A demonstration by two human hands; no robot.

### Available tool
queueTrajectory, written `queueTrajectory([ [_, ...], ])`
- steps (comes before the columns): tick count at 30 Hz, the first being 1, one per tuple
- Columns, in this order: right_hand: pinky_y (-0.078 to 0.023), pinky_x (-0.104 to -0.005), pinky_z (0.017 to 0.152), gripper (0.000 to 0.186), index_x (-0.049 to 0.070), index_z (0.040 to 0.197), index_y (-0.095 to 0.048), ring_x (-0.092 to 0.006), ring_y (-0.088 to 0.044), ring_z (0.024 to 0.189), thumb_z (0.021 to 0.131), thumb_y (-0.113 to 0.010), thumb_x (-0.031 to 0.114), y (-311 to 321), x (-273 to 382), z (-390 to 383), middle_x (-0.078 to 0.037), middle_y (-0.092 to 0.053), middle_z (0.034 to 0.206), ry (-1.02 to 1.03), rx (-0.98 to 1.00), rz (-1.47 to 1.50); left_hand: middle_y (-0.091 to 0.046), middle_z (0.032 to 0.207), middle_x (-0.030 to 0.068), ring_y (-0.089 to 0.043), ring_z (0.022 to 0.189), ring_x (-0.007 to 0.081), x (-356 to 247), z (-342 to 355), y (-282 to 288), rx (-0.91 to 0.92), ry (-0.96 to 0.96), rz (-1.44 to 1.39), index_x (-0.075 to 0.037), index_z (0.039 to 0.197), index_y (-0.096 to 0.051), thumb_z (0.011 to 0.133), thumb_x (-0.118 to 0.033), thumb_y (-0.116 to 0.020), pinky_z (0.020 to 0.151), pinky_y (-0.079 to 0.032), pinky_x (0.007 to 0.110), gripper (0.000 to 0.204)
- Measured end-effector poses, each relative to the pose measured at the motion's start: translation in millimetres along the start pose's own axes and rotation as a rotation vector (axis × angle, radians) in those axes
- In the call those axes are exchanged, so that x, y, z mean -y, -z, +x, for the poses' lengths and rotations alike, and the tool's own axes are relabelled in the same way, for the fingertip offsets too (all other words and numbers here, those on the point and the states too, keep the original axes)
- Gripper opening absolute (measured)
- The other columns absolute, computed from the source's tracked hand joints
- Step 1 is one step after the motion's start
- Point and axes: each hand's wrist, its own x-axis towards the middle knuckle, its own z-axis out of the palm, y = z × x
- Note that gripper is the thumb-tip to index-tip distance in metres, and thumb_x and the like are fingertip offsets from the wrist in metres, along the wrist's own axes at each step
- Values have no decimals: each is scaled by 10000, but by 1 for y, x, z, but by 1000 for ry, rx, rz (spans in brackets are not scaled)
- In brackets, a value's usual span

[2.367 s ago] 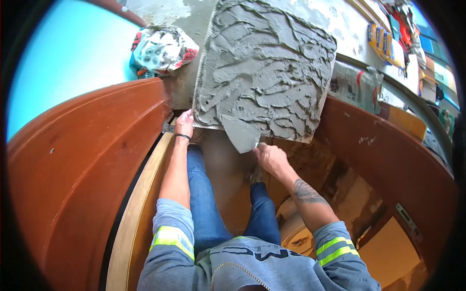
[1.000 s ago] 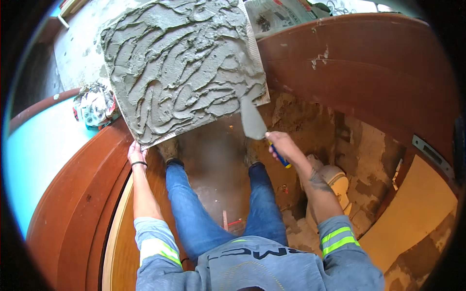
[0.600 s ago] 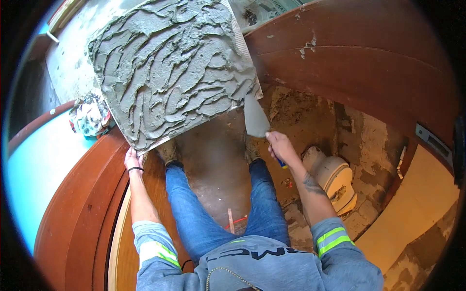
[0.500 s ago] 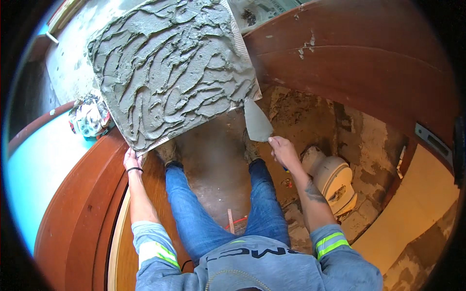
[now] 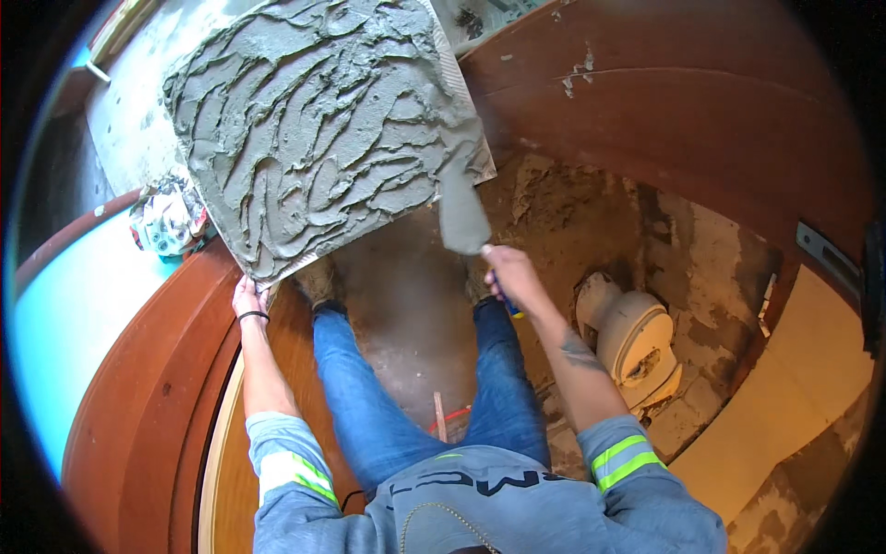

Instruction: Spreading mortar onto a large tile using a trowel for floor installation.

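A large square tile (image 5: 323, 129), coated in ridged grey mortar, is held tilted above my feet at the upper centre. My left hand (image 5: 251, 298) grips its near left corner, fingers closed on the edge. My right hand (image 5: 508, 275) is closed round the blue and yellow handle of a grey trowel (image 5: 463, 214), whose blade reaches up to the tile's right part near the lower edge, over the mortar.
Reddish-brown wooden doors (image 5: 692, 111) stand at both sides, with a pale blue surface (image 5: 74, 314) far left. A crumpled white bag (image 5: 171, 222) sits left of the tile. Below right are a dirty toilet (image 5: 637, 346), patchy floor and wall, and a pale board (image 5: 775, 388).
The trowel has moved left and up, its blade now further onto the mortar. Earlier the tile was more upright and further right in view; it has shifted left as the view changed.
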Motion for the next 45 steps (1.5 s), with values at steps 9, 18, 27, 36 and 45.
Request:
queueTrajectory([
  [9,-410,-252,422,354,40,987,-584,-88,-482,460,944,-485,377,47,56,-6,-11,-532,606,29,-58,40,-642,1077,78,-637,914,209,-9,-7,14,-8,22,-15,-56,1193,-535,962,-136,-483,755,-528,390,250],
  [18,-403,-283,404,343,34,911,-580,-104,-482,449,944,-481,361,82,77,-8,-20,-524,597,-51,68,-357,-655,990,-4,-609,804,125,-3,5,23,-6,-22,-31,-111,1177,-568,949,-189,-527,737,-466,339,245],
  [27,-409,-250,413,418,6,979,-586,-90,-483,449,962,-454,402,72,29,15,-14,-522,594,-56,143,-269,-650,1025,16,-618,870,142,-6,17,9,12,-17,-6,-101,1163,-571,941,-199,-544,760,-487,348,244],
  [36,-403,-229,439,439,83,1116,-540,-47,-436,466,941,-465,479,44,31,21,42,-484,647,-262,402,726,-647,1044,43,-634,850,174,-4,-3,12,-2,29,7,-81,1169,-560,950,-150,-517,712,-517,334,234],
  [45,-405,-234,449,430,57,1054,-554,-54,-429,493,950,-455,462,-17,101,48,30,-467,636,-117,428,735,-642,1054,68,-636,879,188,-18,10,4,25,6,-61,-66,1171,-554,947,-143,-523,744,-534,359,239],
])
